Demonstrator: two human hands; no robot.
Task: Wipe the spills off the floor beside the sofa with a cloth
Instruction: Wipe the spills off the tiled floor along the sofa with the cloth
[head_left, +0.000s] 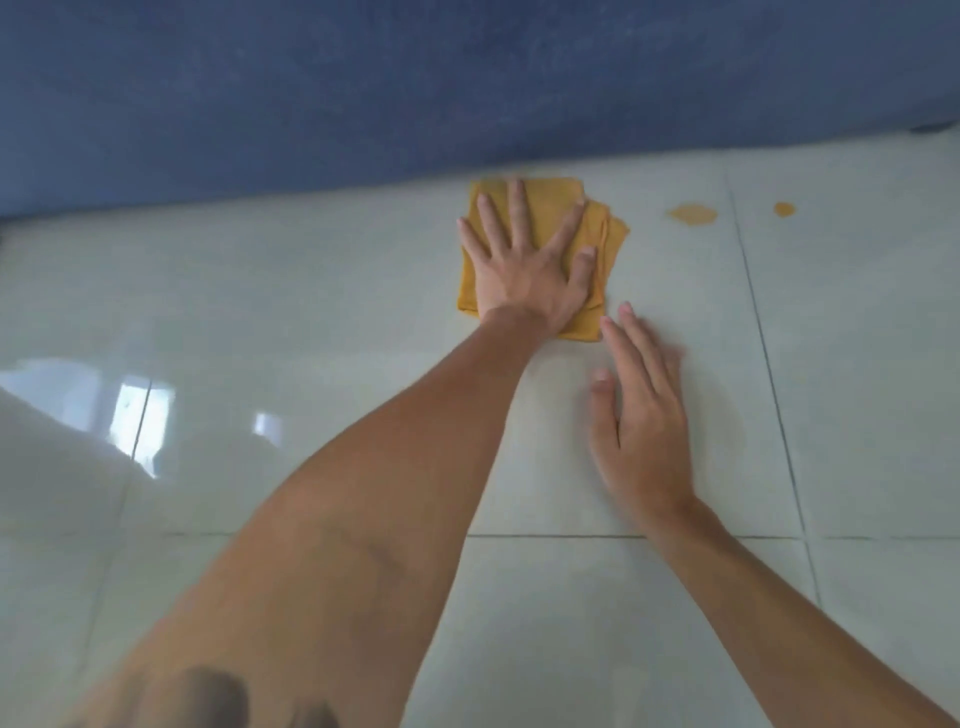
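Note:
A folded yellow cloth (597, 291) lies flat on the pale tiled floor close to the blue sofa base (363, 93). My left hand (524, 265) presses down on the cloth with fingers spread. My right hand (641, 410) rests flat on the bare tile just below and right of the cloth, fingers apart, slightly blurred, holding nothing. Two orange spills sit to the right of the cloth: a larger one (692, 214) and a small round one (784, 209). A faint damp smear (727, 415) shows on the tile beside my right hand.
The sofa's front runs along the whole top of the view. Dark grout lines (769, 364) cross the glossy floor. Window glare (135, 415) reflects on the tiles at left. A dark sofa foot (932, 126) shows at the far right.

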